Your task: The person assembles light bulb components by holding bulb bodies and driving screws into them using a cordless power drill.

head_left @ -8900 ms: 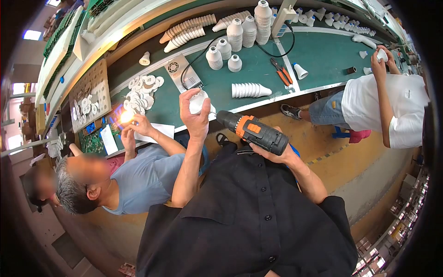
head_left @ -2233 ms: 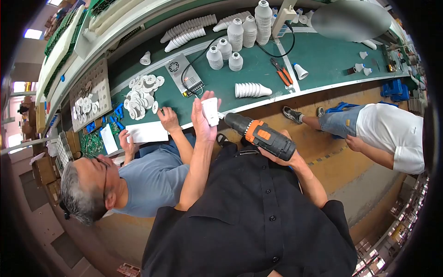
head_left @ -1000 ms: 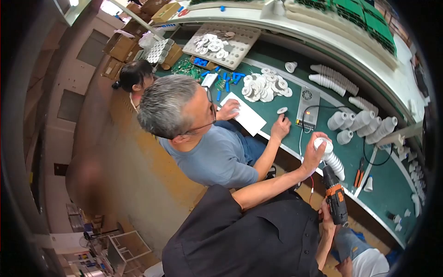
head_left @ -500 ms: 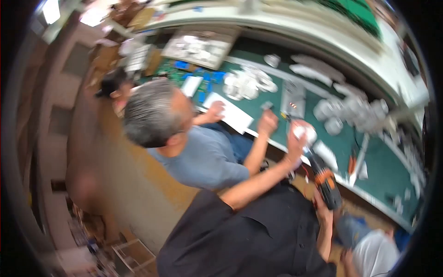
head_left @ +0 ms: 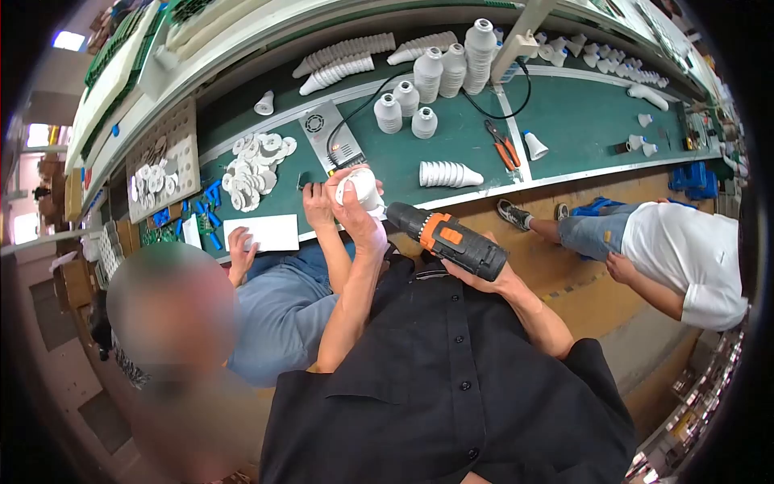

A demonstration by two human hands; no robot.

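Note:
My left hand is closed around a white plastic bulb housing, its round face turned up. In my right hand is a black and orange cordless drill, gripped from below. The drill's front end points left toward the housing; whether its bit touches the housing cannot be made out. Just beyond my left hand lies a metal power supply box with a black cable. To the right, a nested row of white housings rests on the green bench near its front edge.
At my left a co-worker has hands on the bench by a white sheet. White discs lie piled behind. Stacked housings stand at the back; orange-handled cutters lie right. Another person is at far right.
My view has swung right and steadied, showing more of the bench's right side. The housing stays in my left hand and the drill in my right.

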